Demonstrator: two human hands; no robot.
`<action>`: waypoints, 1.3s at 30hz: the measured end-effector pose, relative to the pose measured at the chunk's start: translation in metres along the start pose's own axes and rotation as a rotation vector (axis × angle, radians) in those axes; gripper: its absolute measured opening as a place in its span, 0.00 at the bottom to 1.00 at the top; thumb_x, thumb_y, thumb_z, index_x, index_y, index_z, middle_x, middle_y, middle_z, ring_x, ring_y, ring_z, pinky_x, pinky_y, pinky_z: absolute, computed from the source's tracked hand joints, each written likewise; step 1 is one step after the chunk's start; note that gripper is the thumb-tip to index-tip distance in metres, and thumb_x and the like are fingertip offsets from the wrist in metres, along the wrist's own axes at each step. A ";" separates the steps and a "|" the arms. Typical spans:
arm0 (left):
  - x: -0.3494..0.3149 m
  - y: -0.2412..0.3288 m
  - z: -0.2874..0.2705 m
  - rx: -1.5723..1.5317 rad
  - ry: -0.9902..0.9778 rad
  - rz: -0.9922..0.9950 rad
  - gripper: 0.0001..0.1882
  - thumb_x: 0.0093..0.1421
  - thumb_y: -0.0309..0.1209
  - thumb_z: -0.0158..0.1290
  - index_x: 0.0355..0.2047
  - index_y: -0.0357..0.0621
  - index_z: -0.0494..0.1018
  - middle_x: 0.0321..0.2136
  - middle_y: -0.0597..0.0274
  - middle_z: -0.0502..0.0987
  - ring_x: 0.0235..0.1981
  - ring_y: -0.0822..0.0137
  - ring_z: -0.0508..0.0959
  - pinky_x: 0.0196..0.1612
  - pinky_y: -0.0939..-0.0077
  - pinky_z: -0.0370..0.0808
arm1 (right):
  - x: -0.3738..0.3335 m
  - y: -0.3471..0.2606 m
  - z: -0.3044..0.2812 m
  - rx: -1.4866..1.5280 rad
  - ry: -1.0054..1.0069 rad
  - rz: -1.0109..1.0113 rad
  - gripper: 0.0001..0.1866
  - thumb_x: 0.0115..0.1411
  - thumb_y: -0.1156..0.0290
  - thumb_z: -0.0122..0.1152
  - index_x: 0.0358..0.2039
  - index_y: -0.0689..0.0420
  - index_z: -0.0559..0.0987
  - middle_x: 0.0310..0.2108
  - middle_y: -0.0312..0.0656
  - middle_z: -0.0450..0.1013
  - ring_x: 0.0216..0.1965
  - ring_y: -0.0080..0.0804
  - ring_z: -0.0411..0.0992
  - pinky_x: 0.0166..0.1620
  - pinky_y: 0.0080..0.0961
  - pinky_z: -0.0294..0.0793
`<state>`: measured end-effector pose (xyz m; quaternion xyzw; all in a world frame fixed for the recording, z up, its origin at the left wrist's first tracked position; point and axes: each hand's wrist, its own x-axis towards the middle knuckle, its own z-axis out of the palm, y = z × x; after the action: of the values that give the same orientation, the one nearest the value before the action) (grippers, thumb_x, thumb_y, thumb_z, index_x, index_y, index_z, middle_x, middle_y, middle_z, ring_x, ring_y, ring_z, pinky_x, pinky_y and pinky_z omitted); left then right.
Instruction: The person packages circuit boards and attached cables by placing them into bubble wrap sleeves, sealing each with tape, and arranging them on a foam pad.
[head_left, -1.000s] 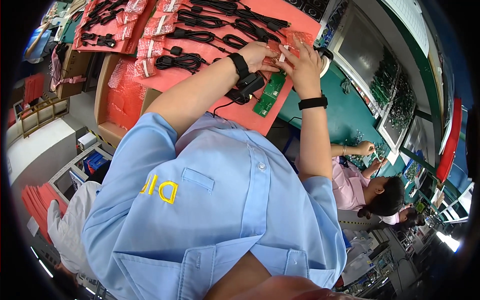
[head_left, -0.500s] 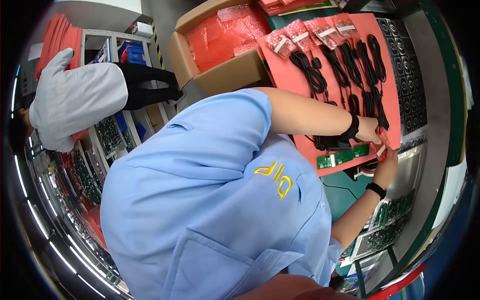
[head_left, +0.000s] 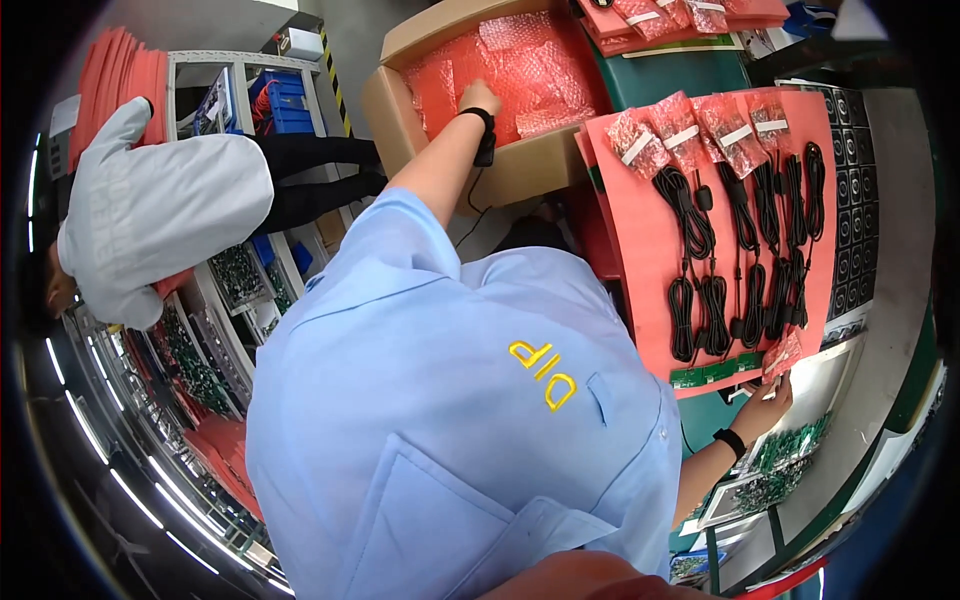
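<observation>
My left hand [head_left: 480, 97] reaches down into an open cardboard box [head_left: 545, 165] at the upper middle. Its curled fingers press on the pink bubble-wrap bags [head_left: 520, 80] inside, and the fingertips are partly hidden. At the right, my right hand [head_left: 765, 405] is closed on the edge of a pink bubble-wrap bag [head_left: 783, 354] by a pink foam sheet [head_left: 625, 200]. Several coiled black cables [head_left: 684, 225] lie side by side on that sheet. Small green circuit boards [head_left: 718, 371] line its near edge, and labelled bubble-wrap bags [head_left: 684, 135] top the cables' far ends.
More pink sheets and bags [head_left: 640, 40] lie on the green table [head_left: 675, 78]. Black square parts [head_left: 848, 190] stand in rows at the right. Beyond the box at left, a person in a white jacket [head_left: 165, 205] is beside shelving [head_left: 240, 65].
My left hand has left the bag beside my right hand and swung left into the cardboard box. My right hand keeps its bag at the sheet's near corner. The view has shifted.
</observation>
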<state>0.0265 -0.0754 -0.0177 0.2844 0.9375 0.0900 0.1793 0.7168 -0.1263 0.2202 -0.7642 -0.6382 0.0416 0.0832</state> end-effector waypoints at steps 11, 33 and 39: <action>-0.029 0.005 -0.014 -0.074 -0.163 0.120 0.15 0.56 0.39 0.52 0.36 0.41 0.73 0.38 0.43 0.75 0.42 0.45 0.74 0.47 0.55 0.71 | -0.008 -0.064 -0.026 0.044 -0.033 -0.020 0.15 0.61 0.73 0.50 0.48 0.57 0.75 0.41 0.47 0.73 0.37 0.37 0.74 0.38 0.29 0.74; -0.370 0.278 -0.089 -0.954 -1.673 0.425 0.16 0.60 0.24 0.48 0.49 0.37 0.68 0.45 0.59 0.74 0.45 0.69 0.74 0.48 0.75 0.71 | -0.032 0.007 0.036 0.030 0.204 0.037 0.27 0.43 0.66 0.71 0.42 0.63 0.72 0.31 0.47 0.73 0.33 0.48 0.72 0.40 0.37 0.72; -0.416 0.274 -0.029 -0.458 -2.133 -0.067 0.15 0.59 0.20 0.43 0.47 0.35 0.68 0.43 0.54 0.75 0.41 0.62 0.77 0.46 0.67 0.75 | -0.019 0.006 0.005 0.658 -0.045 0.280 0.23 0.48 0.66 0.69 0.41 0.63 0.73 0.24 0.40 0.73 0.26 0.34 0.73 0.33 0.27 0.72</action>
<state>0.4748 -0.0878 0.2013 0.1503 0.2682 -0.0353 0.9509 0.7179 -0.1452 0.2134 -0.7754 -0.4815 0.2725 0.3044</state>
